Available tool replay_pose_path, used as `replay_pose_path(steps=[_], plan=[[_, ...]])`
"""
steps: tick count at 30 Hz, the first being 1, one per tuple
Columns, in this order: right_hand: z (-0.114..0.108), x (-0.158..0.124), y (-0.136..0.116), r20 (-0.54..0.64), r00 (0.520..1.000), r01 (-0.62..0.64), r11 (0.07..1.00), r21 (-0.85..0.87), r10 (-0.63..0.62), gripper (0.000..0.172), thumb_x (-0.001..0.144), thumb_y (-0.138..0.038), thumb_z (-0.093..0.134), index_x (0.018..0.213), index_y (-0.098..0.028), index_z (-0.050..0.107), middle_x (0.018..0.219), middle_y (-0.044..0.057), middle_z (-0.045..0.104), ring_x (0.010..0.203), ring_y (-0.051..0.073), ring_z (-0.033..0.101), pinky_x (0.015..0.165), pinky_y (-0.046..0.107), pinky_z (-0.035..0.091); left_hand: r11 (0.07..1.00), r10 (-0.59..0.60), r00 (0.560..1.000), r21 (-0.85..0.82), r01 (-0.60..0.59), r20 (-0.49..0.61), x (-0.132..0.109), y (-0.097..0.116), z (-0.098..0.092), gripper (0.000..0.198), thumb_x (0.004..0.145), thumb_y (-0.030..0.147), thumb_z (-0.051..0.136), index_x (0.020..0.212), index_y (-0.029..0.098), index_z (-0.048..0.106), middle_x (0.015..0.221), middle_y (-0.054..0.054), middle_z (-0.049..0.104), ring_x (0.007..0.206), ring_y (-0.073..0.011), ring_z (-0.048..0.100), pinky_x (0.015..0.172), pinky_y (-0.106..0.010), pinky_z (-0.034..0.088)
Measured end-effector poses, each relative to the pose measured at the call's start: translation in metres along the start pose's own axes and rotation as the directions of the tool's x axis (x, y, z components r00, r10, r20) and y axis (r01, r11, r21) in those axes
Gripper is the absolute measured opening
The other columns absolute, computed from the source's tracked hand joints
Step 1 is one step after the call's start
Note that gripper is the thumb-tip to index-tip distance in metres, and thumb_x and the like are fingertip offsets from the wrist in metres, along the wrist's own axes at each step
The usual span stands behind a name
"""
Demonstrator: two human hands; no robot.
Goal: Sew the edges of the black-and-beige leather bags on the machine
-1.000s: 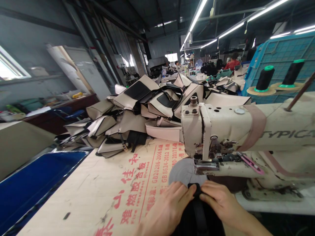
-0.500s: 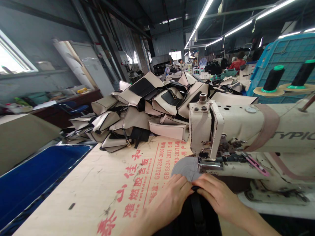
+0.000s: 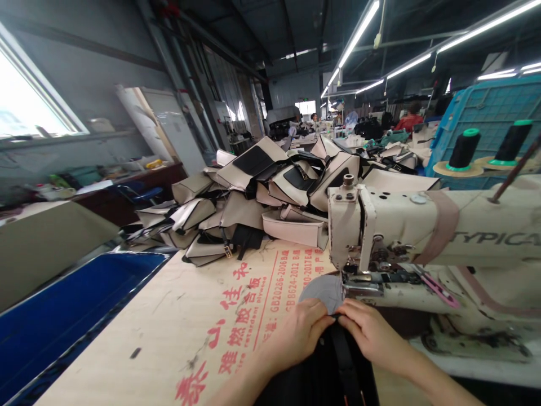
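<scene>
My left hand (image 3: pixel 301 330) and my right hand (image 3: pixel 368 334) both pinch the top edge of a black bag piece with a black strap (image 3: pixel 338 366), which runs down the middle between them. The fingertips meet just under the needle end of a cream sewing machine (image 3: pixel 422 237). A round grey plate (image 3: pixel 323 290) lies on the table in front of my fingers. Both hands are closed on the black material.
A heap of beige and black bag parts (image 3: pixel 262 197) fills the far side of the plywood table (image 3: pixel 203 316). Two black thread spools (image 3: pixel 462 149) stand behind the machine before a blue crate (image 3: pixel 486 107). A blue surface (image 3: pixel 63 316) lies at left. People work far back.
My hands have stayed on the black piece and pushed it slightly closer to the machine's needle end. The view has shifted a little to the left and up.
</scene>
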State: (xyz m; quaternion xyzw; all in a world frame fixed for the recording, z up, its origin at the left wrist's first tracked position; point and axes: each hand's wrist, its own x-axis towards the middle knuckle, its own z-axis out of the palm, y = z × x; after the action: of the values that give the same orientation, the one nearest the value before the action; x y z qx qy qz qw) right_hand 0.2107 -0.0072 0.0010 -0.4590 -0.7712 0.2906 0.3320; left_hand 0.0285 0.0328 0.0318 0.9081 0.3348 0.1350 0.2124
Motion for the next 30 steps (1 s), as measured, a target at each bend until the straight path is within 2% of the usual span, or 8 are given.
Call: replay_pose_path(steps=[4,8,11,13,16,21,25,30], plan=[[0.0,0.0,0.0,-0.029,0.999,0.026,0.999,-0.021,-0.026,0.017,0.09,-0.017,0.037,0.086,-0.018,0.054,0.089,0.003,0.055,0.086,0.016,0.051,0.078,0.028,0.039,0.998,-0.058,0.998,-0.003,0.058,0.013,-0.001,0.01,-0.011,0.024,0.089,0.026,0.035,0.078,0.016,0.053,0.078,-0.001,0.057,0.075,-0.0127,0.053,0.069,-0.023,0.042],[-0.002,-0.003,0.001,-0.047,0.998,0.041,0.999,-0.018,-0.042,0.019,0.09,-0.018,0.036,0.086,-0.018,0.055,0.085,0.003,0.056,0.083,0.016,0.052,0.075,0.027,0.04,0.967,-0.241,0.964,0.114,0.229,0.109,-0.025,0.023,-0.019,0.019,0.082,0.026,0.044,0.095,0.018,0.055,0.091,-0.005,0.061,0.086,-0.019,0.057,0.075,-0.031,0.045],[-0.002,-0.004,0.001,-0.058,0.997,0.048,0.999,-0.004,-0.048,0.021,0.09,-0.02,0.036,0.084,-0.018,0.056,0.085,0.003,0.056,0.081,0.015,0.052,0.075,0.027,0.04,0.918,-0.355,0.933,0.213,0.335,0.064,-0.04,0.023,-0.007,0.045,0.077,0.016,0.045,0.122,0.015,0.043,0.117,-0.013,0.054,0.106,-0.025,0.051,0.086,-0.039,0.042],[-0.002,-0.005,0.001,-0.048,0.996,0.069,0.997,-0.016,-0.07,0.022,0.09,-0.021,0.036,0.081,-0.018,0.056,0.087,0.004,0.057,0.083,0.015,0.052,0.076,0.027,0.039,0.923,-0.347,0.936,0.201,0.329,0.057,-0.04,0.019,0.004,0.056,0.073,0.007,0.042,0.128,0.015,0.037,0.127,-0.013,0.048,0.113,-0.0236,0.047,0.091,-0.037,0.039],[-0.003,-0.006,0.002,-0.037,0.995,0.088,0.995,-0.038,-0.09,0.022,0.09,-0.022,0.037,0.08,-0.018,0.056,0.086,0.004,0.057,0.082,0.016,0.052,0.075,0.027,0.039,0.965,-0.257,0.943,0.11,0.238,0.214,-0.026,0.01,0.006,0.059,0.065,0.0,0.04,0.12,0.023,0.048,0.118,-0.006,0.057,0.107,-0.0194,0.053,0.087,-0.03,0.042],[-0.003,-0.011,0.005,-0.086,0.995,0.055,0.998,-0.026,-0.057,0.025,0.091,-0.023,0.036,0.079,-0.017,0.057,0.083,0.004,0.057,0.078,0.015,0.053,0.072,0.027,0.04,0.988,-0.132,0.905,-0.015,0.151,0.405,-0.011,0.001,-0.027,0.03,0.078,0.016,0.045,0.102,0.024,0.06,0.103,-0.001,0.065,0.093,-0.0189,0.057,0.082,-0.028,0.042],[-0.004,-0.01,0.004,-0.141,0.99,0.023,1.0,-0.007,-0.023,0.025,0.091,-0.024,0.036,0.082,-0.017,0.058,0.083,0.005,0.057,0.079,0.016,0.054,0.073,0.026,0.04,0.971,-0.123,0.921,-0.149,0.189,0.37,-0.018,-0.009,-0.031,0.032,0.088,0.036,0.032,0.105,0.023,0.057,0.098,0.001,0.064,0.085,-0.0152,0.056,0.078,-0.024,0.041],[0.002,-0.007,0.007,-0.168,0.982,-0.065,0.993,0.101,0.081,0.027,0.09,-0.03,0.037,0.081,-0.017,0.059,0.078,0.004,0.059,0.075,0.016,0.055,0.072,0.026,0.04,0.958,-0.27,0.943,-0.048,0.284,0.197,0.0,-0.025,-0.015,0.049,0.088,0.046,0.024,0.072,0.015,0.058,0.066,0.002,0.056,0.065,-0.0123,0.047,0.063,-0.022,0.039]])
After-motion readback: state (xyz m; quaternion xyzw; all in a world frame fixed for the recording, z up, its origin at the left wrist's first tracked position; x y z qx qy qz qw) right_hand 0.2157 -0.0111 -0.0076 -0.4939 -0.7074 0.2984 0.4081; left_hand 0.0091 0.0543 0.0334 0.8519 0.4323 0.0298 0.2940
